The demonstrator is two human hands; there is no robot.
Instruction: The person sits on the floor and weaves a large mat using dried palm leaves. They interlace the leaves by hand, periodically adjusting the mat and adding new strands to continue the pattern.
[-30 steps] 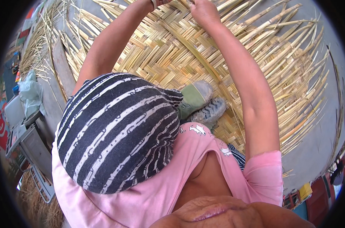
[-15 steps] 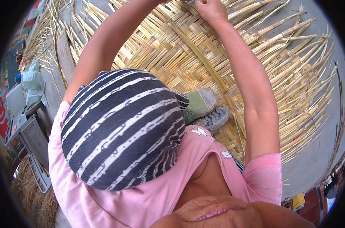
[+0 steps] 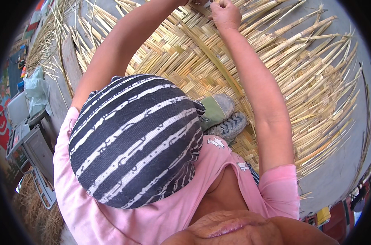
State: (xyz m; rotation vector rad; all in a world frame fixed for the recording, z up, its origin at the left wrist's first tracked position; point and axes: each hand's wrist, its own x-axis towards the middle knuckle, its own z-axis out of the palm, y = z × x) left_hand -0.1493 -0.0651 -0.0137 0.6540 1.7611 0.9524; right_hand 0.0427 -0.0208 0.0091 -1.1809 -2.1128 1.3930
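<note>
At the top, the right hand [image 3: 227, 15] curls up small, thumb close to finger. The frame's edge hides most of the left hand [image 3: 198, 1], so I can't tell how open it is, or what either holds. The woven mat [image 3: 185, 59] fills the upper right, with 2 shoes [image 3: 213, 111] on it mid-frame.

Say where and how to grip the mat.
Probably a bunch of loose ends on the mat, coming from the right: they fan out past the weave, while the shoes block its near middle.
</note>
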